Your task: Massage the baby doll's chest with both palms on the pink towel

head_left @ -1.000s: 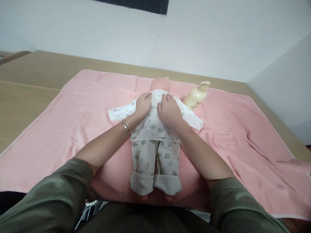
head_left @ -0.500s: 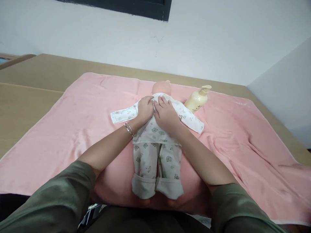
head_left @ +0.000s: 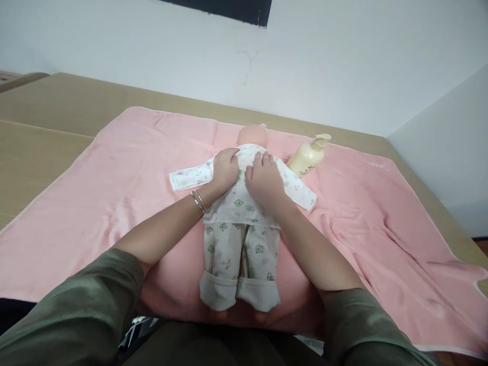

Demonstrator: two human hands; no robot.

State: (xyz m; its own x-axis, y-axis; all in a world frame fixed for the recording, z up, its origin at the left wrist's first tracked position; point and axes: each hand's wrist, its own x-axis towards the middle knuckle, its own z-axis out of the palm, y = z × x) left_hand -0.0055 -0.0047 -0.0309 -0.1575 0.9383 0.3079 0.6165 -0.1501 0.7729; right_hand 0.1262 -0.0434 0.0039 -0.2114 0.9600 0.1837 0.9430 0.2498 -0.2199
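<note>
A doll (head_left: 240, 203) in a white patterned top and trousers with turned-up cuffs lies on a pink blanket (head_left: 145, 168), its head at the far side and its sleeves spread out. My left hand (head_left: 225, 170) lies on the left of its upper body, fingers pointing up and inward, holding nothing. On the right of the upper body rests my right hand (head_left: 265, 180), flat with its fingers a little apart. White cloth shows between the two hands. Two thin bangles circle my left wrist.
A cream pump bottle (head_left: 308, 156) lies tilted on the blanket beside the doll's right-side sleeve. Behind is the wooden table's far part (head_left: 95, 96), then a white wall (head_left: 324, 61) with a dark panel (head_left: 236, 10).
My hands have moved slightly apart on the doll's upper body, the right one shifting right. The whole view has shifted a little.
</note>
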